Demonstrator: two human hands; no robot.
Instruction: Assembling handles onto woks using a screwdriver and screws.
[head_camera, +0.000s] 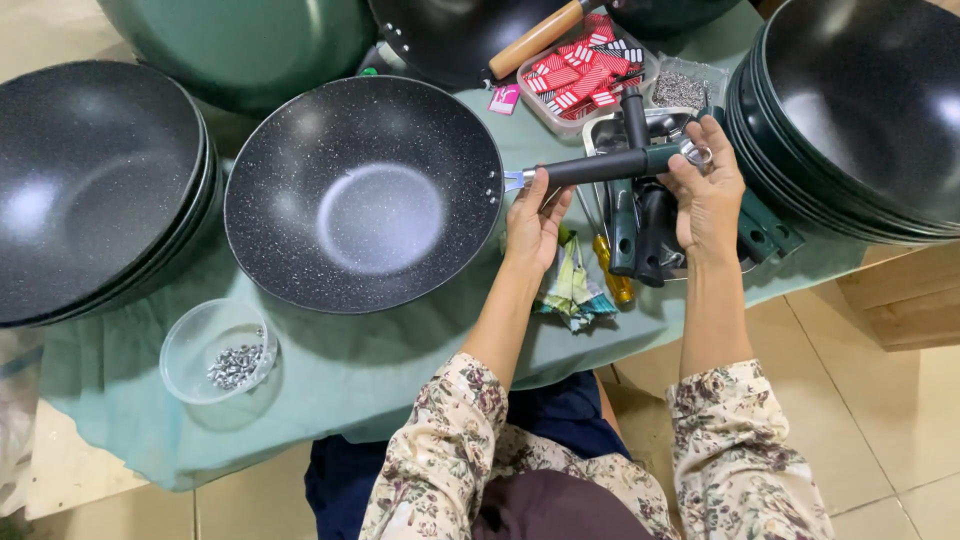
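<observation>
Holding the dark handle (600, 167) against the rim of the speckled black wok (363, 193), I keep my left hand (533, 222) under its near end, fingers curled and pinching the handle just beside the metal bracket (513, 179) where it meets the pan. My right hand (708, 192) closes around the far end, thumb and fingers pressed on the green tip and its small metal ring (697, 154). The wok sits on the green cloth (400, 370) in the middle of the table, its handle pointing right toward me.

To do this well, I judge that the handle must stay level and in line with the bracket, so my left hand should steady the joint while my right does any turning. Pushing crookedly could let the bracket slip off the rim.

Around me: a stack of finished-looking black woks (90, 180) at the left, another stack (860, 110) at the right, a clear bowl of small metal fasteners (222, 352) near left, a tray of spare handles (640, 230) just beyond my hands, a yellow-handled screwdriver (612, 272) beside a folded rag (572, 290), and a box of red packets (583, 70) farther back.
</observation>
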